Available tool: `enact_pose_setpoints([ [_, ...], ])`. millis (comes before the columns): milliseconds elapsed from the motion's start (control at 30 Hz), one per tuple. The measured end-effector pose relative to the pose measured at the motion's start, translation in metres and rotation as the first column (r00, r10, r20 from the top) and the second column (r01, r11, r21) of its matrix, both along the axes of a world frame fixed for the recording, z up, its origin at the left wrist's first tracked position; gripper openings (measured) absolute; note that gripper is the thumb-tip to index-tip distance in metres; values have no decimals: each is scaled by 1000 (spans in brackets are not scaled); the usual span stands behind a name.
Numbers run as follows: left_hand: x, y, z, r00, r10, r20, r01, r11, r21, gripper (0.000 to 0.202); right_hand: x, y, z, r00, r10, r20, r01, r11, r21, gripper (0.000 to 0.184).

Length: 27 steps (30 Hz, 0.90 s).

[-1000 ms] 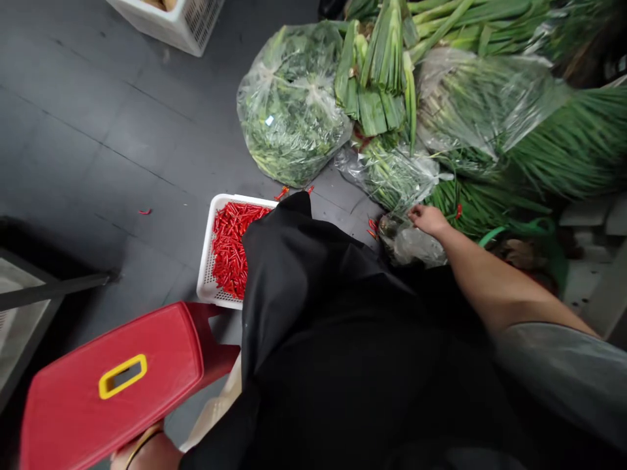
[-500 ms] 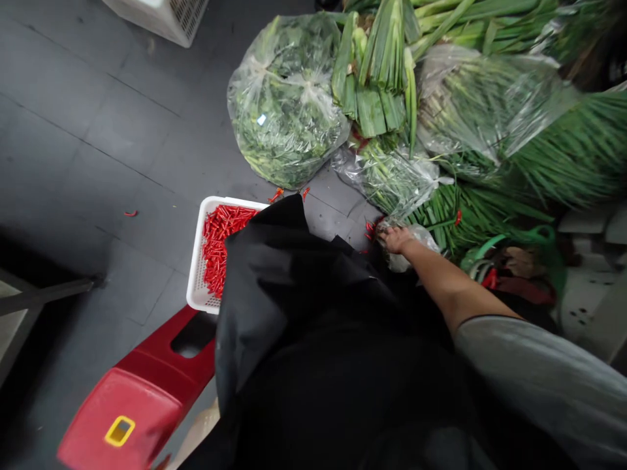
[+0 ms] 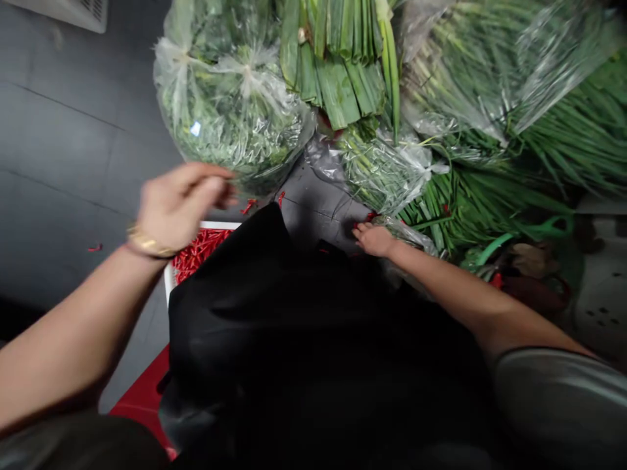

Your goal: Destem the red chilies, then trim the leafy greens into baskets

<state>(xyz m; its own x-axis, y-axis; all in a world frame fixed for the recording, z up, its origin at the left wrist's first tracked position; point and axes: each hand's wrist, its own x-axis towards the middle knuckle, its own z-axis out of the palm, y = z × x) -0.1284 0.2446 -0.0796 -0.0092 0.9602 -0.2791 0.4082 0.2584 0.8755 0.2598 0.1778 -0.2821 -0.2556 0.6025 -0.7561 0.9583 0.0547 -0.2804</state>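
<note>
Right hand [image 3: 376,240]: low at the floor [image 3: 318,196], fingers loosely bent; whether it grips anything is unclear. Loose chillies [image 3: 371,215] lie just beside its fingers, near a clear bag [image 3: 409,232]. Left hand [image 3: 171,199]: blurred, half-curled above the far edge of a white basket [image 3: 220,225]; contents cannot be told. Step, as judged: reaching for loose chillies; next move calls for a fingertip pinch. Basket holds red chillies [image 3: 203,248]. Beyond its far edge: stray chillies [image 3: 249,206], bagged greens [image 3: 235,121].

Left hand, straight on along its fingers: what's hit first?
Likely the clear bag of leafy greens, at its near edge; depth is unclear, so the left hand might pass above it.
</note>
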Motion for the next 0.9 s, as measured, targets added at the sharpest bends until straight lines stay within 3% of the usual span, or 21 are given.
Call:
enact_pose_setpoints([
  [33,21,20,-20,965,-262,-9,261,965,-35,23,-4,6,-11,998,55,10,-55,998,-9,28],
  [67,41,36,-39,910,-414,26,415,908,-52,17,-4,10,-21,994,102,45,-101,995,-25,31],
  [100,58,49,-57,857,-508,86,513,855,-70,14,0,10,-30,985,141,98,-136,990,-48,34],
  [167,81,60,-87,807,-555,204,577,814,-68,10,14,1,-43,960,184,209,-166,981,-100,38],
  [233,86,57,-107,792,-563,237,591,803,-69,12,32,-18,-49,947,165,274,-132,982,-137,44],
  [300,78,51,-118,789,-583,192,606,791,-90,14,46,-33,-50,935,143,324,-94,982,-164,46],
  [433,56,46,-121,793,-606,65,607,773,-184,24,61,-30,-57,927,71,369,-9,986,-168,37],
  [633,42,55,-125,829,-557,-43,524,803,-284,34,51,-10,-82,886,-201,418,211,977,23,47],
  [767,29,56,-158,852,-522,-29,467,785,-406,35,37,-13,-99,752,-402,522,414,905,101,62],
  [833,23,54,-184,779,-612,-138,465,712,-526,36,27,-13,-105,725,-445,525,468,878,97,64],
  [900,19,52,-211,563,-770,-300,449,589,-672,34,16,-16,-106,759,-450,471,470,879,83,66],
])
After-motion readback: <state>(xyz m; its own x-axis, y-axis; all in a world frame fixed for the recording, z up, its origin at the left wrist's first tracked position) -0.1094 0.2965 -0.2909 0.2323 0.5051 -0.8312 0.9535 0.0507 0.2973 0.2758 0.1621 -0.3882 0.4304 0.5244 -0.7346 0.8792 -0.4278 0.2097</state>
